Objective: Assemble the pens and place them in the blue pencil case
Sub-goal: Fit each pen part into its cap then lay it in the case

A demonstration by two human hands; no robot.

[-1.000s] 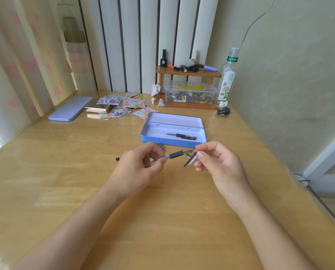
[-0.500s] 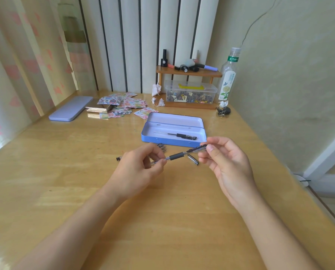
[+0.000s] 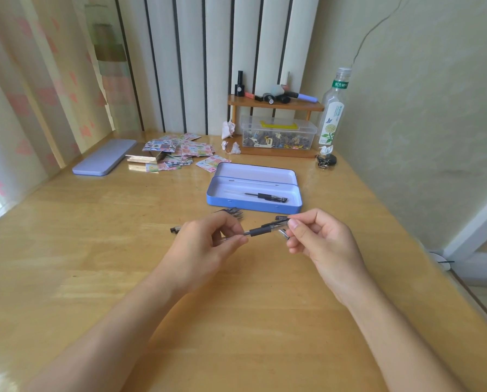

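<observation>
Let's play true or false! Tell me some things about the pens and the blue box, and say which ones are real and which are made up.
1. The blue pencil case is open. True.
2. One pen already lies inside the case. True.
3. The left hand holds a pen by itself, and the right hand rests flat on the table. False: both hands hold that pen, one at each end, above the table.
4. The clear bottle lies on its side. False: it stands upright, beside the small wooden shelf.
5. A closed purple case lies far off on the left. True.
</observation>
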